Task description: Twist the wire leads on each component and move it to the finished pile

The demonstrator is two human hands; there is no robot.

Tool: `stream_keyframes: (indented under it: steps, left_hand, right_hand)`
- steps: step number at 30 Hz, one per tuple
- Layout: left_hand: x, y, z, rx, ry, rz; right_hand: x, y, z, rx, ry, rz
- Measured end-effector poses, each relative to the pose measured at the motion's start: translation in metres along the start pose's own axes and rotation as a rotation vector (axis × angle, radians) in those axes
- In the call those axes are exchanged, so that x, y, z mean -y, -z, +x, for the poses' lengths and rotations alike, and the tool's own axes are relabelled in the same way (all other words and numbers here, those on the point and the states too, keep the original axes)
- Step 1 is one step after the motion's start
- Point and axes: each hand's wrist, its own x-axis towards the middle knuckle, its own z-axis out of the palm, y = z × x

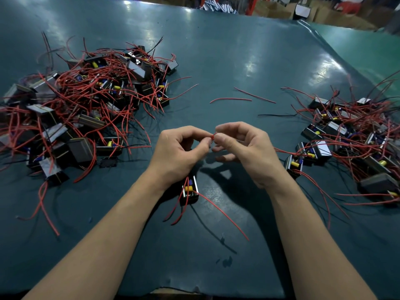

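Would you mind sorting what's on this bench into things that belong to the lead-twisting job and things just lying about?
Job:
left hand and right hand pinching red lead end
component
left pile
right pile

Lying about:
loose red wires
loose black wire
boxes beyond bench

Two bare forearms reach in from the bottom edge, with no sleeves in view. The left hand (pixel 179 152) and right hand (pixel 246 150) carry short, plain nails.
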Motion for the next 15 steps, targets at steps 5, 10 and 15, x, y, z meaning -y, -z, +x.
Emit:
stream_keyframes:
  steps: [5,10,15]
  left_hand:
    - [-0.0007,-0.0007,-0.0013,0.009,-0.003,0.062]
    - [-0.0008,-0.0006,-0.0014,-0.016,0.005,0.071]
    - [-0.0026,0.0013,-0.0026,-0.066,-0.040,0.122]
  right_hand:
    - [-0.0011,-0.0046,-0.0014,-0.044,0.050,-0.017]
    - [0.0021,-0.0042,-0.0038,-0.094,0.081,0.003]
    - [0.0023,-0.0081,-0.0036,-0.144,0.099,-0.002]
